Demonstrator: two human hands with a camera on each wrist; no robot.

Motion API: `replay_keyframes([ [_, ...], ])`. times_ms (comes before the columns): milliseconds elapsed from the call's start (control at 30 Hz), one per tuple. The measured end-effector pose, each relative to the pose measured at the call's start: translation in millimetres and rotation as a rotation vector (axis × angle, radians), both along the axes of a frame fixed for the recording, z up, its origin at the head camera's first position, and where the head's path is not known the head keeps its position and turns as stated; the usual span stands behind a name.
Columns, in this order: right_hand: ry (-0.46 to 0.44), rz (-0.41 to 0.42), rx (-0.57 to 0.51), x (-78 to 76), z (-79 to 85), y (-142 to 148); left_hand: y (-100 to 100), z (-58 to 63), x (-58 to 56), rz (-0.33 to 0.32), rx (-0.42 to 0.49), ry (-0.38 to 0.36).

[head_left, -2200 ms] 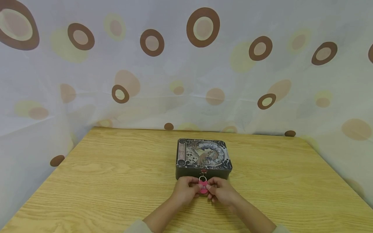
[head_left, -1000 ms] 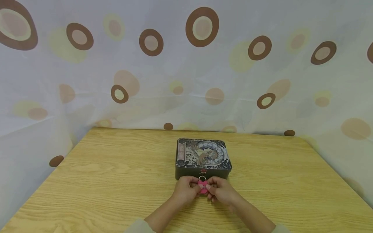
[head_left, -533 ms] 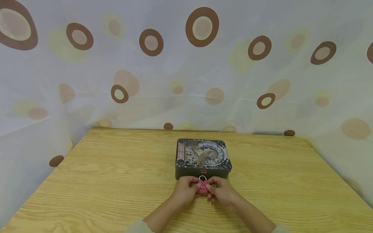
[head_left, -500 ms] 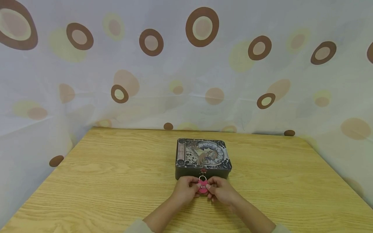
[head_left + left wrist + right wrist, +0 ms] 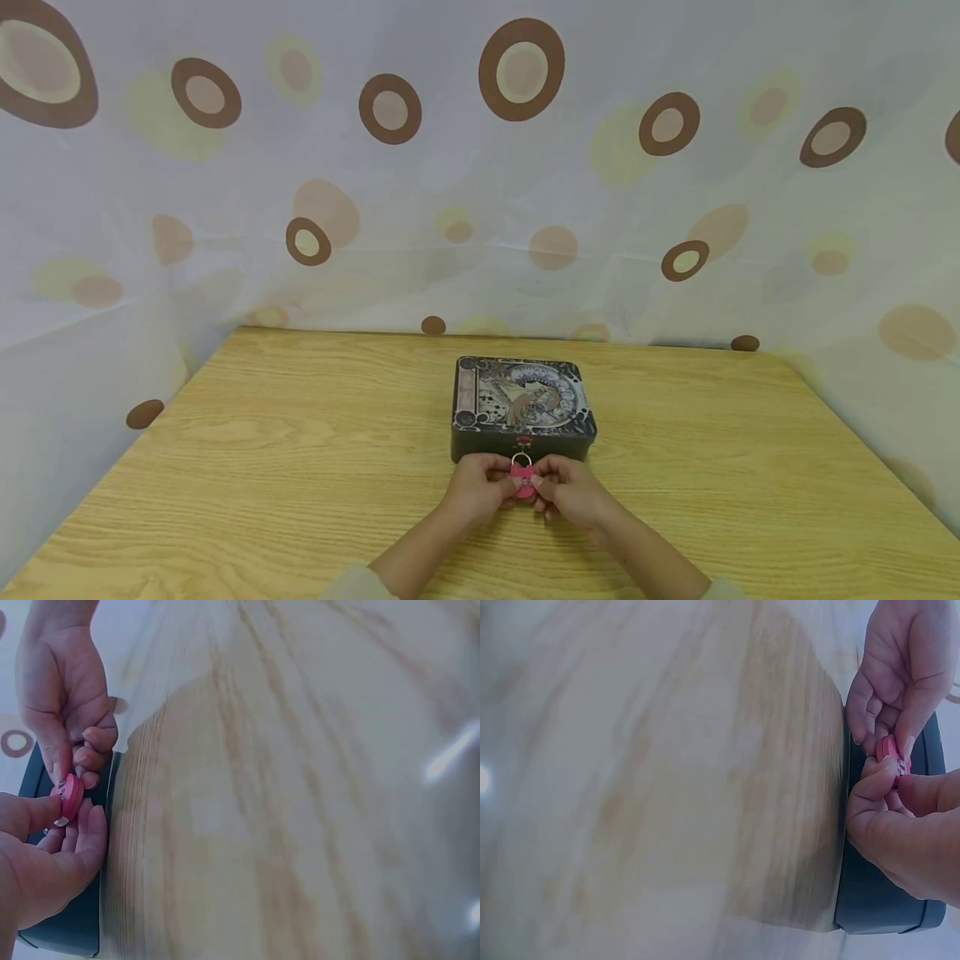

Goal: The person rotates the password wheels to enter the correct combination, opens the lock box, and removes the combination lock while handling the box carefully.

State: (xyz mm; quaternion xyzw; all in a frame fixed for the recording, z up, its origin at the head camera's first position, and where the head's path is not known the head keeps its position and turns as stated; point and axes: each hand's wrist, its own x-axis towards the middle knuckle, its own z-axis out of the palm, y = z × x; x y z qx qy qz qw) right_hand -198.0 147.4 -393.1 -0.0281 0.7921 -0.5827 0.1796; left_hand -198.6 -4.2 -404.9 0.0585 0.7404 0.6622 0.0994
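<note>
Pink combination padlock [image 5: 522,482]: upright in front of the box, its metal shackle just below the clasp; whether hooked through is too small to tell.
Left hand [image 5: 476,490]: thumb and fingers pinch the padlock's left side.
Right hand [image 5: 573,492]: fingers curled, pinching its right side.
Tin box [image 5: 525,398]: dark, illustrated lid down, red clasp [image 5: 523,442] facing the person.
Table [image 5: 300,433]: wood-grained, under the box.

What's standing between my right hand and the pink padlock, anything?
Nothing visible. Your right hand pinches the pink padlock directly, while your left hand holds its other side. The dark box sits beyond the padlock, not between.
</note>
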Motion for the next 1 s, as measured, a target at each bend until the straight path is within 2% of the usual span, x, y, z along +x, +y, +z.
replay_keyframes([
  [1000, 0.001, -0.003, -0.001, -0.4, -1.7, 0.9, -1.3, -2.1, -1.0, 0.019, -0.021, -0.024],
])
